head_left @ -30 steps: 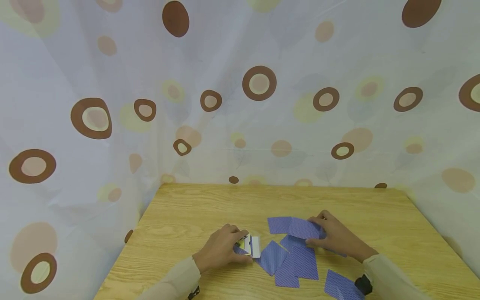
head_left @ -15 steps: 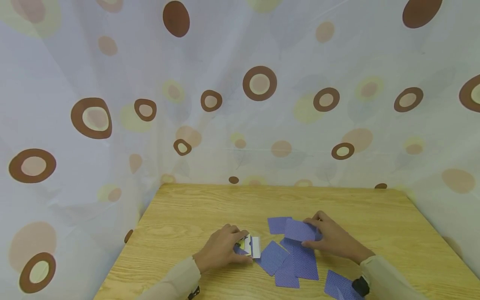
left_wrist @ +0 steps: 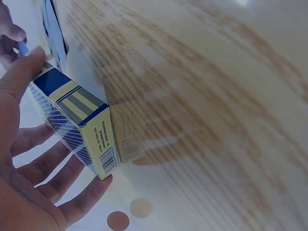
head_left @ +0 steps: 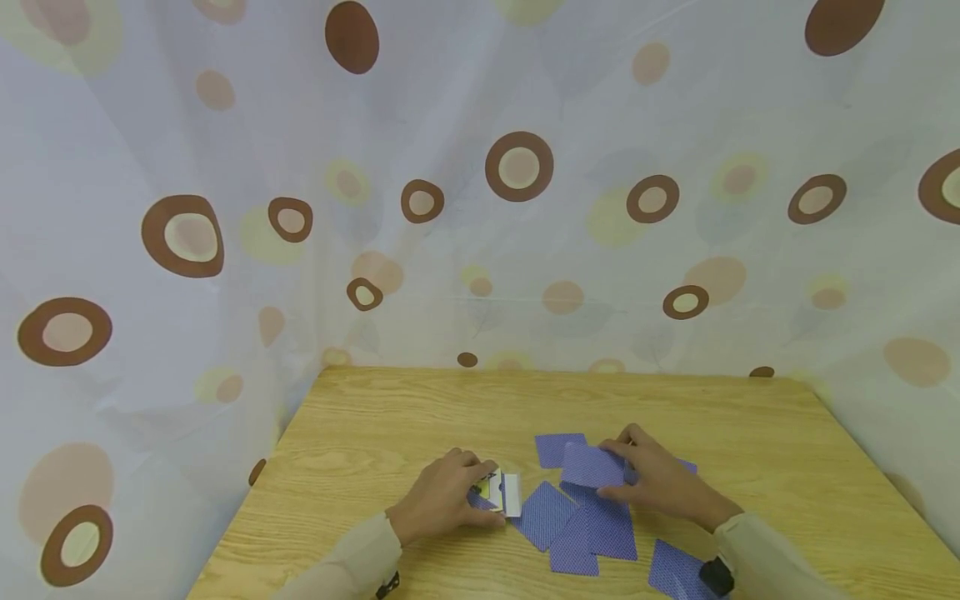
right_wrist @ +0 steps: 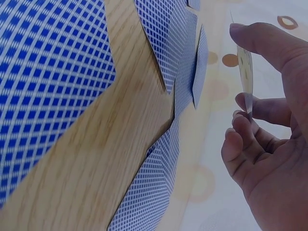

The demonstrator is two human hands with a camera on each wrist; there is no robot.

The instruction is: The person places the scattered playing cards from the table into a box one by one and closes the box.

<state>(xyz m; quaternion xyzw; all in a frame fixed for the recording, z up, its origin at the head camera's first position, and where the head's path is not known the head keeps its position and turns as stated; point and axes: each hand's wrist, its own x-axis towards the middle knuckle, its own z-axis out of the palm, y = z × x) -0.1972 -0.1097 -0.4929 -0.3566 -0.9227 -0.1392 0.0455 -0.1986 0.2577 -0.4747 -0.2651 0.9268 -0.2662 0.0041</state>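
Observation:
In the head view my left hand (head_left: 438,498) grips a card box (head_left: 497,490) on the table, its white end flap (head_left: 512,495) folded out toward the cards. From the left wrist, the box (left_wrist: 77,120) shows blue and cream sides with a barcode, thumb and fingers on opposite edges. My right hand (head_left: 658,479) pinches a blue-checked playing card (head_left: 591,465) between thumb and fingers, over the spread of cards. The right wrist view has that card (right_wrist: 246,74) nearly edge-on, raised off the table. Several face-down playing cards (head_left: 611,529) overlap between my hands.
A separate playing card (head_left: 678,568) lies near the table's front, by my right wrist. Another card (head_left: 553,450) lies at the back of the spread. The wooden table (head_left: 390,417) meets a white curtain (head_left: 450,108) with brown circles at its far and side edges.
My right hand has moved a little left with the pinched card, nearer to the box, uncovering a card behind it on the right. My left hand and the box have stayed still.

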